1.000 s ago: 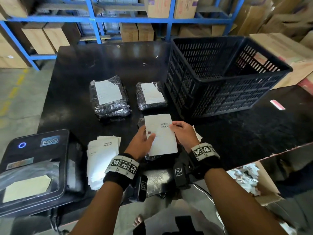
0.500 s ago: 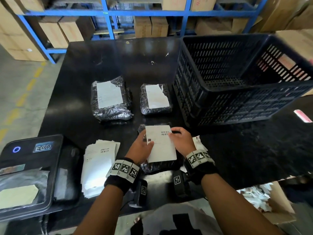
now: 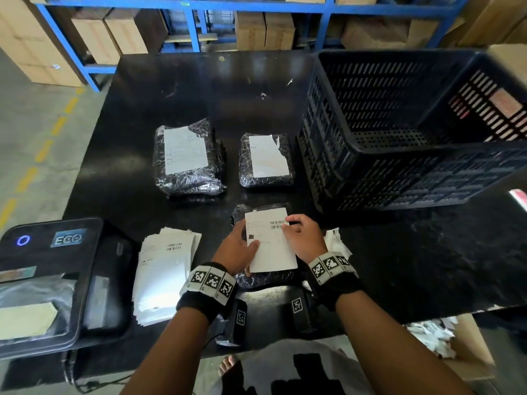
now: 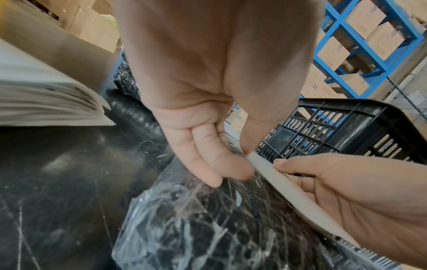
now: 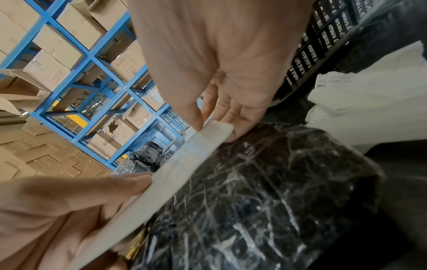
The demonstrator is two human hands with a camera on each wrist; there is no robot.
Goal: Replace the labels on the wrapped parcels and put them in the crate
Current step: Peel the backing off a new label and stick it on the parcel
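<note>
Hovering just above the near wrapped parcel, the fresh label sits lower than a second ago, so sticking looks imminent; left hand pinches its left edge, right hand its far right corner. Two parcels beyond still wear old labels, left of the empty crate, spare labels near left

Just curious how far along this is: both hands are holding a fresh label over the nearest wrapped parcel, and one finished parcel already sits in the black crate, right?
Not quite. The black crate holds nothing; the head view shows its bare floor. The rest stands: the left hand and right hand hold the label over the nearest wrapped parcel.
</note>
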